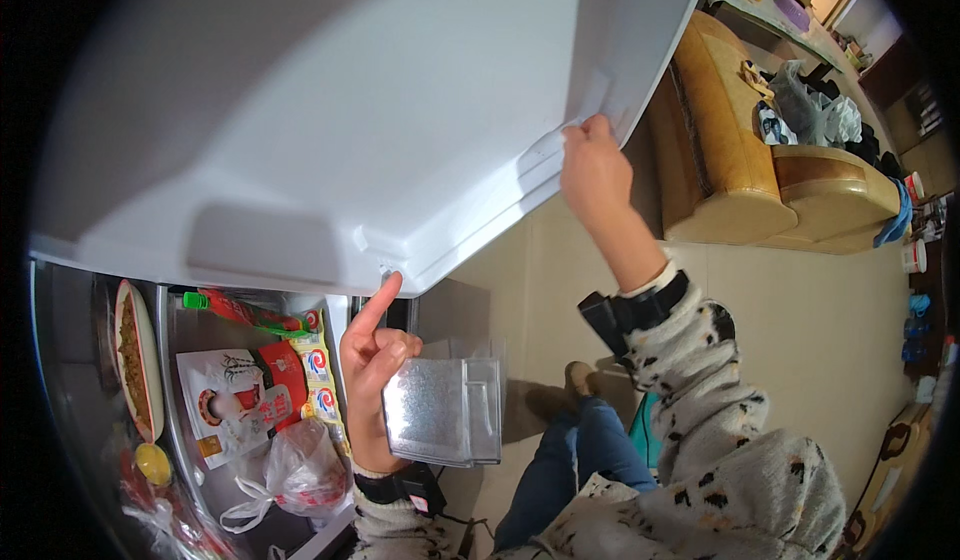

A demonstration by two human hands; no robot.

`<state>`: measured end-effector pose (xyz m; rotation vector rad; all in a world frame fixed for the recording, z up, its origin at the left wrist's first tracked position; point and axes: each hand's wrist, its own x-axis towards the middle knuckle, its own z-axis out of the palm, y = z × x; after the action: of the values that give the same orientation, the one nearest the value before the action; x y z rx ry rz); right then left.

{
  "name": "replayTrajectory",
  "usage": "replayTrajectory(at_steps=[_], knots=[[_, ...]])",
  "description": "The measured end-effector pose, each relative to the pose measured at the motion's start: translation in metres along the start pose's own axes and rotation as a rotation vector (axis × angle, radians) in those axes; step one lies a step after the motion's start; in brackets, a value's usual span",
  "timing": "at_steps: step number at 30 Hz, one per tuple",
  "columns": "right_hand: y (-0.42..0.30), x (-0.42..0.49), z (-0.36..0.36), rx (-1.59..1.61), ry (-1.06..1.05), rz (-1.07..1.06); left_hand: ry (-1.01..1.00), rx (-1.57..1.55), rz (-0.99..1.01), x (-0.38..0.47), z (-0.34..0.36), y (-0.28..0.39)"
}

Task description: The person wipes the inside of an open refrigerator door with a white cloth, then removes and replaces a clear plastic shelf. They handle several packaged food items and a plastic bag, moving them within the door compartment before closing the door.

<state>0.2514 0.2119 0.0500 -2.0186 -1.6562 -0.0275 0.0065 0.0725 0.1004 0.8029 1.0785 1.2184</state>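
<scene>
The inner face of an open white refrigerator door (420, 109) fills the upper part of the view. My right hand (598, 166) is at the door's inner side ledge, fingers bent together. Something pale shows at its fingertips, but I cannot tell whether it is held or part of the door. My left hand (371, 357) is below the door's lower corner, index finger stretched out to the rim and the other fingers curled. A clear plastic bin (442, 413) overlaps my left wrist, close to the thumb. Whether the left hand grips it is unclear.
Refrigerator shelves hold an oval dish of food (135, 361), a green-capped pouch (251, 312), a red-and-white packet (240, 402), yellow sachets (321, 365), a knotted plastic bag (307, 462) and a yellow lid (153, 464). A tan leather sofa (720, 147) bearing bags stands right.
</scene>
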Motion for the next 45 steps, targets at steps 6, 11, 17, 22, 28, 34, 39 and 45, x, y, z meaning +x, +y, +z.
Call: replayTrajectory(at_steps=[6, 11, 17, 22, 28, 34, 39, 45], knots=[[-0.044, -0.053, 0.026, 0.376, -0.221, -0.247, -0.018, 0.030, 0.049, 0.006, 0.007, 0.003], [-0.015, -0.051, 0.032, 0.925, -1.019, -0.811, -0.082, -0.022, -0.015, 0.001, -0.009, 0.005], [-0.003, -0.037, 0.014, 0.516, -0.042, -0.151, -0.229, 0.026, -0.010, 0.013, -0.026, -0.002], [-0.074, -0.076, 0.035, 0.468, -0.134, -0.473, -0.278, 0.042, 0.006, 0.009, -0.031, -0.010], [-0.059, -0.092, 0.038, 0.405, -0.923, -0.753, -0.236, -0.126, 0.087, -0.012, -0.028, -0.007], [0.050, -0.120, -0.014, 1.166, -1.182, -0.028, 0.140, -0.177, 0.298, -0.048, -0.025, 0.001], [0.106, -0.153, -0.080, 0.993, -1.058, 0.297, 0.542, -0.439, 0.384, -0.076, -0.021, 0.000], [0.091, -0.168, -0.147, 1.045, -0.768, 0.192, 0.695, -0.550, 0.334, -0.094, -0.004, 0.005]])
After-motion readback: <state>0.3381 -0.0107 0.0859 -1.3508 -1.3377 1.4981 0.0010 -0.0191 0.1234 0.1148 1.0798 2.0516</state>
